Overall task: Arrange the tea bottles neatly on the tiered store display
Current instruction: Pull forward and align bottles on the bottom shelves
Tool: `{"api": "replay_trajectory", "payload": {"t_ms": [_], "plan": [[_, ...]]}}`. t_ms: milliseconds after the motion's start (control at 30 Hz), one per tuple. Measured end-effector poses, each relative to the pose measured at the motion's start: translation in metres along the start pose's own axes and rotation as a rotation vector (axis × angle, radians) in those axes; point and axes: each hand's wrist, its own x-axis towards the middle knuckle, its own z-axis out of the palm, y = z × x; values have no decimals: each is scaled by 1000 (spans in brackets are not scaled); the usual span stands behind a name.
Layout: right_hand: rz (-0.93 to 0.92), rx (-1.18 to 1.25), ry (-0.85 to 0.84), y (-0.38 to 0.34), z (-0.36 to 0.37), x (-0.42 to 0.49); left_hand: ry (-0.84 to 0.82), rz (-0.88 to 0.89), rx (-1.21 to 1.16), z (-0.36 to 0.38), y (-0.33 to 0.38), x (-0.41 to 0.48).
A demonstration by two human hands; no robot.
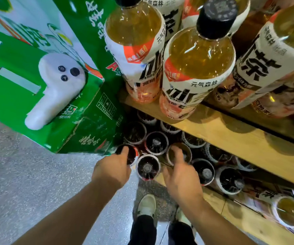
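Note:
Several dark tea bottles stand on the low tier, seen from above. My left hand [113, 167] grips the top of the leftmost dark bottle [131, 153]. My right hand [179, 171] grips the top of an amber bottle [186, 152] to its right. Between the two hands stands a dark bottle with a black cap [148, 167]. Large amber tea bottles with white labels [198, 68] fill the wooden upper tier [231, 138].
Green cardboard cartons [27, 96] are stacked at the left, right against the display, with a white controller-like device [57, 85] lying on top. My feet in pale shoes [147, 206] stand on the grey speckled floor [19, 174]. More bottles sit on a lower tier at the bottom right [286, 209].

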Motion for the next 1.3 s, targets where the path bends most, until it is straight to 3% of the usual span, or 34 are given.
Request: {"api": "replay_trajectory", "payload": {"t_ms": [167, 300, 367, 633, 933, 1300], "plan": [[125, -85, 25, 19, -17, 9, -16, 9, 113, -7, 0, -6], [72, -76, 43, 15, -15, 18, 260, 218, 251, -4, 7, -12], [89, -82, 38, 15, -15, 25, 301, 314, 241, -2, 15, -13], [107, -154, 18, 16, -5, 30, 165, 424, 185, 7, 46, -14], [48, -90, 28, 18, 6, -19, 143, 446, 177, 15, 48, -6], [117, 41, -11, 63, 1, -81, 83, 358, 144, 14, 56, -8]]}}
